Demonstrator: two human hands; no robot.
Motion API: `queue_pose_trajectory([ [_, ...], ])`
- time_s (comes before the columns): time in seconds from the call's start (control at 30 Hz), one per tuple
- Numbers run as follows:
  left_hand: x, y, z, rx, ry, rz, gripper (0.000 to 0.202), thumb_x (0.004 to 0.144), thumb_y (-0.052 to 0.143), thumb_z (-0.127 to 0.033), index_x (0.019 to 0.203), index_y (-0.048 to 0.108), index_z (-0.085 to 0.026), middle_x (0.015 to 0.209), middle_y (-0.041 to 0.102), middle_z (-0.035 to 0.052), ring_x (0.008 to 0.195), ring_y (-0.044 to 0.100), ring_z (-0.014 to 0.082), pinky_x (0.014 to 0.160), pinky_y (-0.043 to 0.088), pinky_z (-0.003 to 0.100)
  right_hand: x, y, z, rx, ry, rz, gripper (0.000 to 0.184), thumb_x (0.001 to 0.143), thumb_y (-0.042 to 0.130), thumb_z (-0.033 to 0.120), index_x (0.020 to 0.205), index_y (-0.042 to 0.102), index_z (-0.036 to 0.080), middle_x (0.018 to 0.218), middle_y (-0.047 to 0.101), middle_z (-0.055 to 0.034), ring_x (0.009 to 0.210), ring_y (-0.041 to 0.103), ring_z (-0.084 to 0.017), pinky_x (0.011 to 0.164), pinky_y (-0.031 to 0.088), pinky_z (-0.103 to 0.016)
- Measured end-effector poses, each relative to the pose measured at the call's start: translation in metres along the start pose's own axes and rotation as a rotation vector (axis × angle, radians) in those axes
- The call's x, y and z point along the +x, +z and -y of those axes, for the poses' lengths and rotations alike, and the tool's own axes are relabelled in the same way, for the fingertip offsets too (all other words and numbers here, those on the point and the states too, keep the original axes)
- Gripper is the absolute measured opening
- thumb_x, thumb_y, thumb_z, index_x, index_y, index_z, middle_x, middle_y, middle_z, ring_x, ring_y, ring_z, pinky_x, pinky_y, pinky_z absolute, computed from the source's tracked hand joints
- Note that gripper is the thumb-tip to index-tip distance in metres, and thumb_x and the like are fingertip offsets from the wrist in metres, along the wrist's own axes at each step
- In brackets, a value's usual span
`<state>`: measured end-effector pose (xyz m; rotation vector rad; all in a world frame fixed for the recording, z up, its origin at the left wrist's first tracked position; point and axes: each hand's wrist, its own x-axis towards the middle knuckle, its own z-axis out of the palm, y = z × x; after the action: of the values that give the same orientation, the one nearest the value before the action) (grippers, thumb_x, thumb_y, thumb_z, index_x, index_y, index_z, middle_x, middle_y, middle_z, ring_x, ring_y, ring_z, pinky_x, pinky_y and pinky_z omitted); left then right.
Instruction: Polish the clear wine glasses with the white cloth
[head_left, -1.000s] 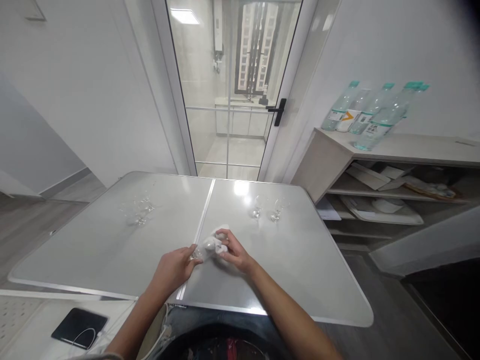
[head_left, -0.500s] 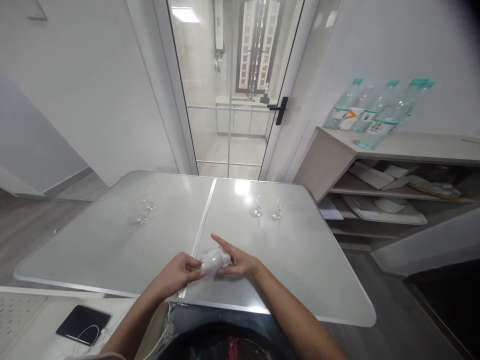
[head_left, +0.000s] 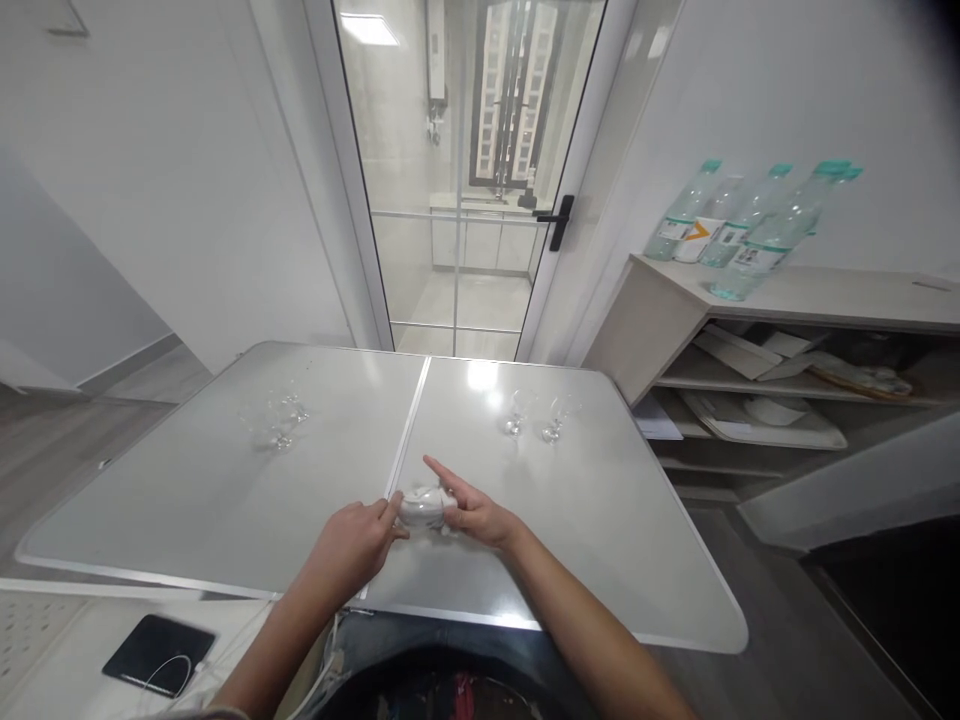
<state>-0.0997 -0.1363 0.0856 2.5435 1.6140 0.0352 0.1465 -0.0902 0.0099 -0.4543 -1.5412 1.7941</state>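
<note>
A glossy, rounded white object [head_left: 424, 508] is between my two hands above the table near its front edge. Clear shine shows on its surface, but its exact kind is hard to make out. My left hand [head_left: 364, 540] grips its left end with curled fingers. My right hand [head_left: 476, 512] holds the right end, the thumb pressed on it and the index finger stretched out past it. On the table [head_left: 600, 540] beyond stand clear stemmed glasses: a pair on the right, including one glass [head_left: 553, 425], and a cluster on the left with another glass [head_left: 281, 435].
A metal seam [head_left: 409, 420] splits the tabletop. Behind is a glass door [head_left: 487, 240]. At right, plastic bottles [head_left: 757, 250] stand on a shelf unit [head_left: 667, 310]. A black tablet-like device [head_left: 159, 652] with a white cable lies at lower left.
The white object has been turned and raised slightly away from me. My left hand has rolled over, its back now more upward, and my right thumb now lies on the object's near side.
</note>
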Motion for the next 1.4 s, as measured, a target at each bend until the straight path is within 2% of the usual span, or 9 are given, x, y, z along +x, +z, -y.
queue_pose_trajectory([
  [0.17, 0.0, -0.007, 0.001, -0.469, -0.078, 0.095, 0.02, 0.086, 0.066, -0.033, 0.091, 0.076, -0.016, 0.071, 0.067, 0.0036, 0.066, 0.058, 0.0198, 0.063, 0.033, 0.027, 0.0, 0.004, 0.008, -0.217, -0.115, 0.027, 0.078, 0.094, 0.064, 0.062, 0.16, 0.039, 0.029, 0.152, 0.054, -0.0102, 0.135, 0.052, -0.027, 0.116, 0.036, -0.044],
  [0.37, 0.009, 0.003, -0.004, -1.263, -0.243, 0.348, 0.052, 0.08, 0.07, -0.06, 0.059, 0.047, -0.019, 0.054, 0.026, -0.008, 0.049, 0.021, 0.0075, 0.052, 0.014, 0.026, 0.005, 0.014, 0.005, -0.335, -0.186, -0.238, 0.058, 0.104, 0.044, 0.061, 0.146, 0.058, 0.024, 0.137, 0.066, -0.0107, 0.128, 0.058, -0.026, 0.114, 0.039, -0.043],
  [0.5, 0.015, 0.016, -0.009, -1.566, -0.32, 0.421, 0.055, 0.079, 0.076, -0.059, 0.061, 0.042, -0.02, 0.055, 0.022, -0.0108, 0.047, 0.012, 0.0043, 0.049, 0.012, 0.026, 0.007, 0.02, 0.001, -0.409, -0.234, -0.465, 0.048, 0.105, 0.041, 0.058, 0.127, 0.067, 0.024, 0.114, 0.069, -0.0073, 0.098, 0.064, -0.021, 0.095, 0.049, -0.035],
  [0.67, 0.024, 0.034, -0.007, -1.89, -0.361, 0.623, 0.047, 0.077, 0.08, -0.055, 0.07, 0.053, -0.017, 0.054, 0.026, -0.0128, 0.045, 0.006, 0.0016, 0.046, 0.013, 0.022, 0.001, 0.02, 0.002, -0.446, -0.236, -0.557, 0.043, 0.105, 0.043, 0.055, 0.118, 0.067, 0.023, 0.068, 0.049, 0.0037, 0.054, 0.036, -0.013, 0.058, 0.037, -0.027],
  [0.8, 0.029, 0.035, -0.011, -1.709, -0.331, 0.414, 0.047, 0.084, 0.071, -0.058, 0.071, 0.061, -0.014, 0.059, 0.047, -0.0038, 0.043, 0.029, 0.0036, 0.048, 0.024, 0.022, 0.006, 0.017, 0.003, -0.302, -0.179, -0.649, 0.041, 0.1, 0.052, 0.058, 0.115, 0.065, 0.023, 0.064, 0.043, 0.0055, 0.054, 0.035, -0.012, 0.054, 0.034, -0.024],
  [1.07, 0.03, 0.029, -0.018, -0.783, -0.164, -0.526, 0.024, 0.09, 0.064, -0.042, 0.102, 0.065, -0.021, 0.102, 0.061, 0.0056, 0.068, 0.057, 0.0146, 0.072, 0.05, 0.031, 0.024, 0.014, -0.003, 0.209, -0.013, -0.875, 0.054, 0.087, 0.069, 0.064, 0.124, 0.059, 0.026, 0.062, 0.044, 0.0088, 0.052, 0.042, -0.01, 0.048, 0.035, -0.018],
  [1.13, 0.03, 0.034, -0.018, -0.72, -0.09, -0.592, 0.016, 0.092, 0.062, -0.037, 0.091, 0.061, -0.022, 0.092, 0.059, 0.0036, 0.07, 0.055, 0.0149, 0.072, 0.049, 0.029, 0.02, 0.016, 0.001, 0.253, 0.02, -0.816, 0.06, 0.085, 0.07, 0.066, 0.129, 0.059, 0.027, 0.065, 0.05, 0.0072, 0.054, 0.047, -0.012, 0.05, 0.041, -0.02],
  [1.23, 0.035, 0.04, -0.012, -0.926, -0.333, -0.68, 0.022, 0.093, 0.056, -0.039, 0.079, 0.049, -0.022, 0.07, 0.046, -0.0027, 0.059, 0.045, 0.0128, 0.056, 0.041, 0.023, 0.009, 0.019, 0.007, 0.035, -0.021, -0.674, 0.062, 0.09, 0.063, 0.067, 0.14, 0.059, 0.031, 0.082, 0.064, -0.0005, 0.08, 0.063, -0.02, 0.068, 0.054, -0.029],
  [1.4, 0.047, 0.024, 0.021, -1.501, -0.615, -0.298, 0.035, 0.072, 0.072, -0.045, 0.074, 0.046, -0.021, 0.061, 0.034, -0.0094, 0.044, 0.021, 0.0047, 0.039, 0.014, 0.018, 0.001, 0.021, 0.0, -0.557, -0.228, -0.113, 0.071, 0.099, 0.058, 0.048, 0.161, 0.035, 0.025, 0.133, 0.065, -0.013, 0.13, 0.057, -0.029, 0.112, 0.043, -0.05],
])
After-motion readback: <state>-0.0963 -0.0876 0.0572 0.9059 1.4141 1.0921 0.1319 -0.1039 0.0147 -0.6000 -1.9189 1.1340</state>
